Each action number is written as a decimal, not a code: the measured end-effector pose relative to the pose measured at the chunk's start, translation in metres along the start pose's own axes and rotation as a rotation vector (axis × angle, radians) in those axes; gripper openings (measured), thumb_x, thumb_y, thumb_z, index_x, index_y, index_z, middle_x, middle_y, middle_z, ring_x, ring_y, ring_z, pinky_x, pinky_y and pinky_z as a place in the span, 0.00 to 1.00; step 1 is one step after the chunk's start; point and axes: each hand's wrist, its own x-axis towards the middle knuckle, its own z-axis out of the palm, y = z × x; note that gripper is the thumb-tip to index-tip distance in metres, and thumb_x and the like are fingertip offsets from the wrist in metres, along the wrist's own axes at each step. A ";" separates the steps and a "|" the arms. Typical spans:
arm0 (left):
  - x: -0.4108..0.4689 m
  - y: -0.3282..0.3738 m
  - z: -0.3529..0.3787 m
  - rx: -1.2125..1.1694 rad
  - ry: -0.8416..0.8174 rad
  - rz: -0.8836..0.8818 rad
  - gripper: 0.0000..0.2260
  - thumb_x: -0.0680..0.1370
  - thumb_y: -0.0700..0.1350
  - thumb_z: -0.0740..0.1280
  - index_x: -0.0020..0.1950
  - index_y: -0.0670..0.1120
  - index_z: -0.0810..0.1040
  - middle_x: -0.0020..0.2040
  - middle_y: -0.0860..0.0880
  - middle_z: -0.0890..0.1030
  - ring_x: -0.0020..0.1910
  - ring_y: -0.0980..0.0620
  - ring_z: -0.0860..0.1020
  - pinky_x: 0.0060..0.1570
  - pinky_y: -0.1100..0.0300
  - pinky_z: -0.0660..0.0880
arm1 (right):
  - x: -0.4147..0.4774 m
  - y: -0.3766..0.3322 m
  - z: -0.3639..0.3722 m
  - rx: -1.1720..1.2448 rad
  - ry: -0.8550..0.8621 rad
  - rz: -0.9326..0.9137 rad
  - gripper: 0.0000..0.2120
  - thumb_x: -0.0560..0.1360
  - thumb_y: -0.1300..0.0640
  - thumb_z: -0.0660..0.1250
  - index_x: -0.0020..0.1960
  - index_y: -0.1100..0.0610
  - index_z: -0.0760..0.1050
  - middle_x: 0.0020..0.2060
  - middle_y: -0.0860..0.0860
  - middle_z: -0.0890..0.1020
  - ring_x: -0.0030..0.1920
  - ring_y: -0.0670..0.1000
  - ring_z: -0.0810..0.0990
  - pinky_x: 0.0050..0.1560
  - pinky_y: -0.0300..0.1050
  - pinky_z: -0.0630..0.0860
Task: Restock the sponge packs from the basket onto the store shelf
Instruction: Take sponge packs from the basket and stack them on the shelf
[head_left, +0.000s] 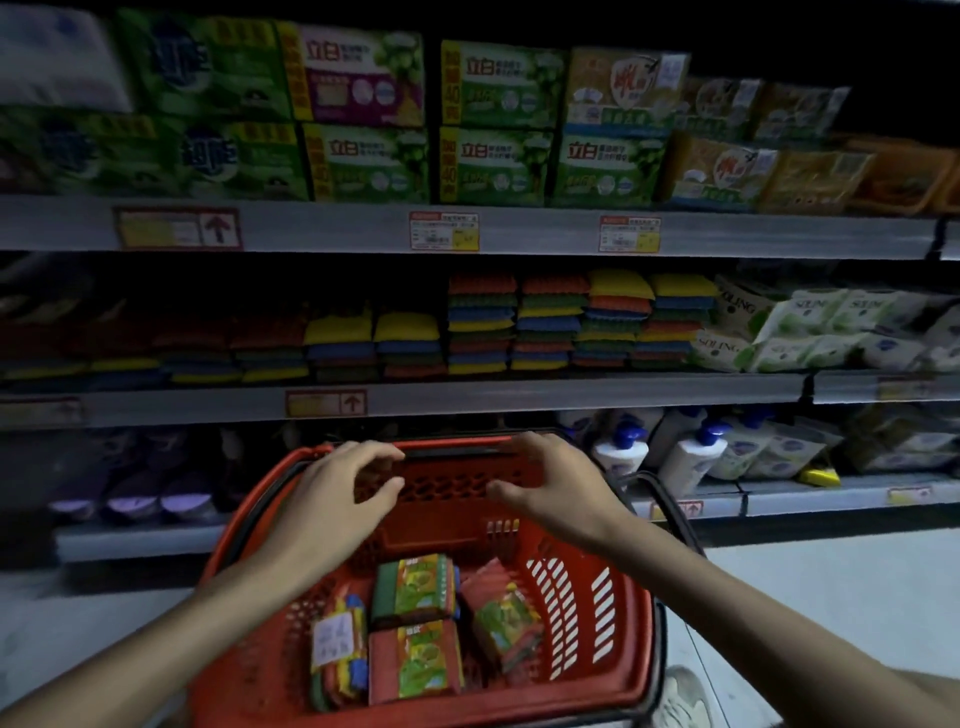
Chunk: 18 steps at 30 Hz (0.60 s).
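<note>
A red plastic basket (613, 613) sits low in front of me and holds several sponge packs (415, 660) with green and yellow labels. My left hand (337, 493) and my right hand (550, 488) hover side by side over the basket's far rim. Both have the fingers spread and curled, with nothing in them. On the middle shelf (571, 395), stacks of coloured sponge packs (550, 322) stand in rows; the stacks left of centre are lower than those on the right.
The top shelf (519, 228) carries green and yellow boxed goods. White soft packs (810, 327) lie right of the sponges. On the bottom shelf stand blue-capped bottles (691, 457); purple items (156, 499) sit at its left. The pale floor is to the right.
</note>
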 end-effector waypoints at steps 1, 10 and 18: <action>-0.005 -0.004 -0.001 0.046 -0.001 0.009 0.10 0.79 0.49 0.72 0.60 0.55 0.81 0.55 0.59 0.79 0.55 0.59 0.77 0.54 0.62 0.71 | -0.004 0.003 0.006 -0.050 -0.014 -0.006 0.29 0.74 0.41 0.73 0.71 0.51 0.74 0.66 0.50 0.78 0.64 0.51 0.78 0.63 0.44 0.74; -0.050 -0.060 0.015 0.509 -0.201 0.037 0.21 0.79 0.55 0.68 0.72 0.55 0.73 0.63 0.54 0.77 0.61 0.49 0.78 0.58 0.51 0.75 | -0.029 0.046 0.067 -0.537 -0.241 0.046 0.29 0.77 0.38 0.66 0.72 0.51 0.68 0.65 0.55 0.73 0.66 0.61 0.74 0.64 0.53 0.71; -0.076 -0.125 0.018 0.931 -0.336 0.154 0.30 0.59 0.47 0.83 0.61 0.44 0.84 0.52 0.38 0.82 0.47 0.37 0.82 0.52 0.40 0.79 | -0.043 0.083 0.082 -0.829 -0.413 0.031 0.32 0.78 0.40 0.65 0.78 0.50 0.61 0.71 0.57 0.69 0.72 0.61 0.68 0.70 0.54 0.66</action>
